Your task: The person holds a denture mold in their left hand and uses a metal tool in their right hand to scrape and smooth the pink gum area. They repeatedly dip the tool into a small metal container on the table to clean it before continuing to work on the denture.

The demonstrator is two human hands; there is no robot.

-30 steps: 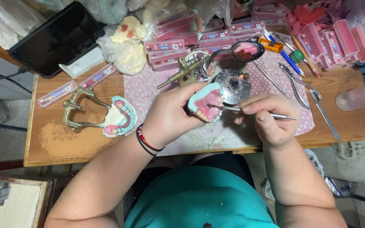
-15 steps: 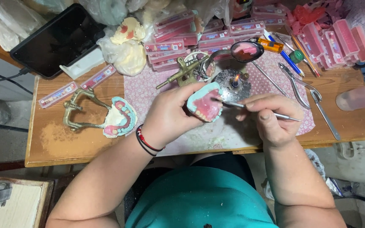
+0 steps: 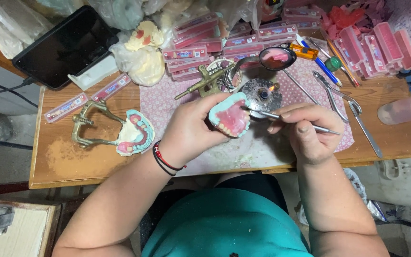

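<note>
A denture model [image 3: 230, 116] is held just above the middle of a wooden bench [image 3: 91, 164]. A pink wax palate is seen inside a pale teal base, with a row of small white teeth along the lower rim. The model is clasped in the left hand [image 3: 191, 127], the grip closed around its back edge, with red and black bands worn at the wrist. A thin metal instrument [image 3: 295, 122] is pinched in the narrow grip of the right hand [image 3: 305, 131], its tip laid against the model's inner edge at three o'clock.

A small burner [image 3: 262, 95] with a tiny flame is partly hidden behind the model at one o'clock. The instrument's tip is too fine to be made out.

Flat pink cards of teeth [image 3: 200, 40] are stacked at twelve o'clock, and open pink trays [image 3: 381, 47] are set at two o'clock. Two narrow strips [image 3: 89, 97] are laid at ten o'clock, below a dark tablet [image 3: 65, 47]. A brass articulator with a second model [image 3: 120, 133] is placed at nine o'clock. A clear bottle [image 3: 405, 108] is cut off at the right edge.
</note>
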